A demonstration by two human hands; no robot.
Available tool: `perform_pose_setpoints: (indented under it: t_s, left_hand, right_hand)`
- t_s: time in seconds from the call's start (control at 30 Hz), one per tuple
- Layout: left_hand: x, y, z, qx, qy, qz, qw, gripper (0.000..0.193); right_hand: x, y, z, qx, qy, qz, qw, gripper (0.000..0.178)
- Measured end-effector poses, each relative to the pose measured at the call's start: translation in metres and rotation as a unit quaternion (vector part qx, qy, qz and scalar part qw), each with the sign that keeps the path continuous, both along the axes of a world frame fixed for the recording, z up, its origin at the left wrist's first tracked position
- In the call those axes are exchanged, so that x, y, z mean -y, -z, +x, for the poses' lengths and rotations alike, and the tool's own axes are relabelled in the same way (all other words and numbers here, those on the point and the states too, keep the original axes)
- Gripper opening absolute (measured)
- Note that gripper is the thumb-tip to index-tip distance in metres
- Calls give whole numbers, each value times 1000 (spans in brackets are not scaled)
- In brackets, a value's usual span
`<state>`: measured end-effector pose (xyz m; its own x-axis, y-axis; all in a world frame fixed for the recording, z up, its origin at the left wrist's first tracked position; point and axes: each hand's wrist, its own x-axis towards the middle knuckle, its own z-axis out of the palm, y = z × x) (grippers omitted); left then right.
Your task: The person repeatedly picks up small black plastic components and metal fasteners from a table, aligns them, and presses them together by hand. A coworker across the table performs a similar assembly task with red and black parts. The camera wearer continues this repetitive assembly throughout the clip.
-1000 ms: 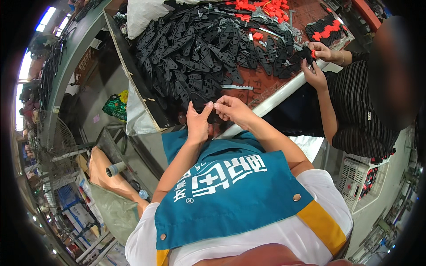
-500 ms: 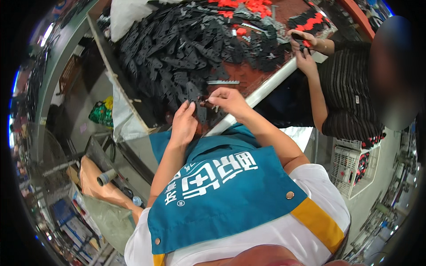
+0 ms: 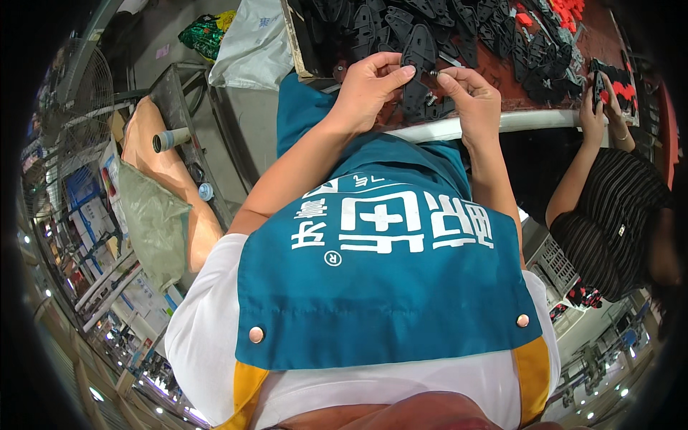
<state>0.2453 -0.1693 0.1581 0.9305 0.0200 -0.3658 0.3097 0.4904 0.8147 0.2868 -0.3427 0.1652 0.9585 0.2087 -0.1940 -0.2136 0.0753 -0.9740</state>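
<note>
At the near edge of the worktable, my left hand (image 3: 371,87) grips a flat black plastic part (image 3: 418,54) with holes between thumb and fingers, holding it upright. To its right, my right hand (image 3: 473,102) is closed in a pinch, thumb and forefinger on a small coiled metal spring (image 3: 433,73) beside the part's edge. Another small silver spring (image 3: 431,99) shows just below, close to the part's lower end. Many similar black plastic parts (image 3: 494,21) lie heaped behind my hands.
Red plastic pieces (image 3: 568,11) lie beyond the heap on the reddish table. At right, a co-worker's hands (image 3: 600,107) hold a black part. A white padded edge (image 3: 437,130) runs along the table front. At left are a white sack (image 3: 252,44) and a metal frame (image 3: 174,107).
My view has swung, so the table and both hands now sit higher and further right in the picture. My left hand still holds the black part; my right fingertips are at its edge.
</note>
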Motion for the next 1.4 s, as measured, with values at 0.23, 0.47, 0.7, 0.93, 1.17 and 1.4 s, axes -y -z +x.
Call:
perform_pose_setpoints:
  t_s: [0.23,0.47,0.7,0.93,1.17,1.4]
  left_hand:
    - [3,7,1,5,7,-16,1000,22]
    - [4,1,-1,37,2,22,999,19]
    - [-1,3,0,106,108,290,945,29]
    - [-16,30,3,116,176,497,842,44]
    - [-19,46,26,361,104,752,542,41]
    - [-15,34,44,314,204,766,521,28]
  right_hand:
    - [-8,11,-5,17,26,-8,999,12]
    - [-10,3,-7,-76,28,40,996,16]
    - [7,13,-10,-197,-20,108,974,19]
    - [55,43,35,-64,127,-53,988,16]
    - [146,85,98,127,152,-171,965,27]
    - [82,71,45,-225,68,405,883,26]
